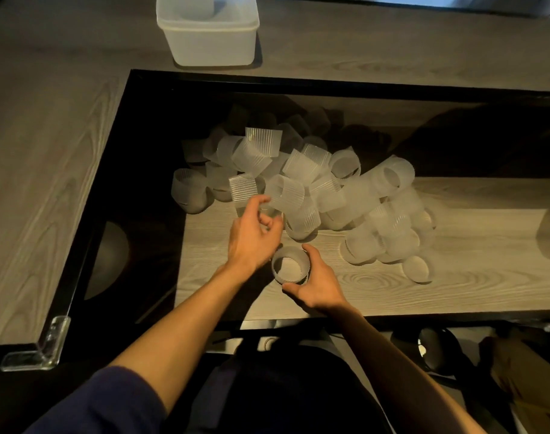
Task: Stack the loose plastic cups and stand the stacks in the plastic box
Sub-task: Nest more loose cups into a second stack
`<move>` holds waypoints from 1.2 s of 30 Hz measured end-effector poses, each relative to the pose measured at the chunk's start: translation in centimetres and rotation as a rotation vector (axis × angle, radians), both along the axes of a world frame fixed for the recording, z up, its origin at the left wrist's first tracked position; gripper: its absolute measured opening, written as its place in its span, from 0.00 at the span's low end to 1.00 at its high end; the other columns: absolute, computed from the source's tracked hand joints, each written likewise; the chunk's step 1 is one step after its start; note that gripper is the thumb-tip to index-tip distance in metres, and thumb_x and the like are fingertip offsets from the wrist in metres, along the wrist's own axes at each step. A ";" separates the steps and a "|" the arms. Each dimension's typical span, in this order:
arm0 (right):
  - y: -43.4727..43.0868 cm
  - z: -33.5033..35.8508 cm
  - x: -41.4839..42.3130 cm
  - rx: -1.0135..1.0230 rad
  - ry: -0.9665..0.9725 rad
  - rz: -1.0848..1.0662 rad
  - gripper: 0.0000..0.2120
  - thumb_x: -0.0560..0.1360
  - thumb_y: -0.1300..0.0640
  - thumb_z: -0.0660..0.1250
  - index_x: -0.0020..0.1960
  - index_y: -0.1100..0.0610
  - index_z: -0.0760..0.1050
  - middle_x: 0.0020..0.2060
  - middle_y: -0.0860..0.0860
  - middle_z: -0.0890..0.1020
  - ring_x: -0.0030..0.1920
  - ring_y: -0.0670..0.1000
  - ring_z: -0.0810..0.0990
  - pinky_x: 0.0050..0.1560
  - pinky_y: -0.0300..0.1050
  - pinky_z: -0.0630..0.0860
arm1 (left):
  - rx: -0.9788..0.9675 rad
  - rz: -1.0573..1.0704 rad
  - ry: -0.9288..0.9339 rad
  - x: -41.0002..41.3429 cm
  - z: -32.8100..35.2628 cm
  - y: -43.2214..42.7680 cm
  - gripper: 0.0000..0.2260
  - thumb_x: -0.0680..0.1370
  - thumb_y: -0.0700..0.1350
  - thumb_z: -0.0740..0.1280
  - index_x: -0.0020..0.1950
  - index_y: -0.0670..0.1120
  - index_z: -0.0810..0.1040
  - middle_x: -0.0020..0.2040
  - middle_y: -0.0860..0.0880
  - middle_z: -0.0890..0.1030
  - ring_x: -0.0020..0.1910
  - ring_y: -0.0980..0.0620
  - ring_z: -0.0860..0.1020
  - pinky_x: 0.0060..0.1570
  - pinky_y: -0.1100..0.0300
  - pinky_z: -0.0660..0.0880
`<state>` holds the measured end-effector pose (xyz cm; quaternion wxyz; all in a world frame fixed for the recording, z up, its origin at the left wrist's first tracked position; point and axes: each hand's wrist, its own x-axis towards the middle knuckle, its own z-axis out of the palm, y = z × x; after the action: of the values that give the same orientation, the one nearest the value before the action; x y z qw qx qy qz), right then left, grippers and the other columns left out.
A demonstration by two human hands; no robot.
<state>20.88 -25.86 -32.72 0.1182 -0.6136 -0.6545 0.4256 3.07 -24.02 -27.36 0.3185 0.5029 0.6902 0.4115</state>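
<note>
While right grip wraps upright cup, left grip at pile, closure unclear

A clear corner guard caps the wooden tabletop.

Ribbed frosted plastic cups lie on matt wood-grain table.

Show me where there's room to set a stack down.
Bare wood lies right of the right hand and its cup, this side of the cup pile. The tabletop left of the black frame is bare. Crowded: the pile by the left hand.
</note>
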 end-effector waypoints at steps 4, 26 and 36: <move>0.1 0.2 -0.1 0.004 -0.018 0.009 0.47 0.65 0.47 0.81 0.77 0.48 0.61 0.63 0.46 0.78 0.60 0.48 0.77 0.60 0.44 0.73 | -0.039 -0.070 0.066 -0.3 0.8 2.7 0.23 0.81 0.48 0.69 0.75 0.47 0.70 0.30 0.51 0.81 0.34 0.58 0.82 0.50 0.53 0.81; 0.3 -0.5 0.1 0.045 0.006 0.043 0.34 0.65 0.50 0.82 0.66 0.44 0.70 0.52 0.39 0.77 0.53 0.43 0.76 0.53 0.39 0.70 | 0.059 0.109 -0.317 0.0 0.7 0.8 0.05 0.80 0.40 0.62 0.45 0.46 0.74 0.42 0.46 0.76 0.41 0.51 0.75 0.43 0.55 0.73; 0.2 -0.7 0.0 0.056 0.038 0.055 0.39 0.66 0.50 0.81 0.72 0.49 0.68 0.56 0.41 0.76 0.57 0.45 0.76 0.55 0.40 0.71 | -0.425 -0.010 -0.538 0.6 -0.5 -2.2 0.20 0.80 0.46 0.70 0.67 0.47 0.64 0.53 0.46 0.78 0.45 0.53 0.77 0.38 0.60 0.74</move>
<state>20.87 -25.66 -33.42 0.1359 -0.5838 -0.6802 0.4219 3.67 -26.23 -27.85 0.5887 0.3022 0.6493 0.3748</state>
